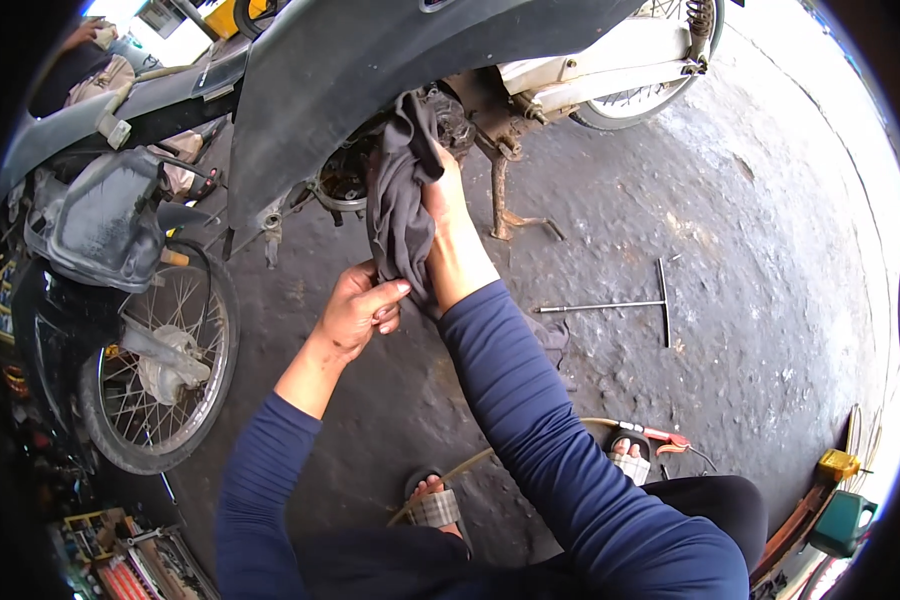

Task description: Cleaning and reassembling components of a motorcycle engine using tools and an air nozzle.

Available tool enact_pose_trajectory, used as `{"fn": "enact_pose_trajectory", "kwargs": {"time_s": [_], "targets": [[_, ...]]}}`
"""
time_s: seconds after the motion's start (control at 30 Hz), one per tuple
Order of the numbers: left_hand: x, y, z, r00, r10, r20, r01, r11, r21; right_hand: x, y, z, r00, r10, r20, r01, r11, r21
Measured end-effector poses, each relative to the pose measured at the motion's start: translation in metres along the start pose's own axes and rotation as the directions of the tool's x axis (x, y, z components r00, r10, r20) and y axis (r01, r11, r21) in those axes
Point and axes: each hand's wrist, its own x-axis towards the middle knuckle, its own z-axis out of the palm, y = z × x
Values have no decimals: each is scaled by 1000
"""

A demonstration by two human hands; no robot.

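A dark grey cloth (pixel 402 205) hangs down from the motorbike's engine (pixel 448 118). My left hand (pixel 362 306) pinches the cloth's lower end between thumb and fingers. Higher up, my right hand (pixel 448 195) presses against the cloth at the engine, and its fingers are hidden behind the cloth and engine parts. An open round engine housing (pixel 342 190) shows just left of the cloth. The grey body panel (pixel 370 70) of the motorbike arches above both hands.
A T-handle wrench (pixel 610 305) lies on the dark floor to the right. An air hose with a red blow gun (pixel 665 438) runs past my feet. The kickstand (pixel 505 195) stands right of the engine. The front wheel (pixel 160 370) is at left; a green jug (pixel 842 522) stands lower right.
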Motion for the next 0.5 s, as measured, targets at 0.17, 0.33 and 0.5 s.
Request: {"fn": "enact_pose_trajectory", "kwargs": {"time_s": [0.17, 0.33, 0.5], "targets": [[1, -16, -5, 993, -119, -23, 121, 983, 142, -8, -42, 13, 957, -58, 283, 273, -146, -951], [38, -11, 29, 993, -121, 10, 117, 974, 192, -8, -87, 54, 884, 335, 327, 373, -926, -61], [28, 15, 48, 985, -30, 167, -24, 949, 313, -58, -168, 74, 861, 434, 266, 498, -825, -268]]}}
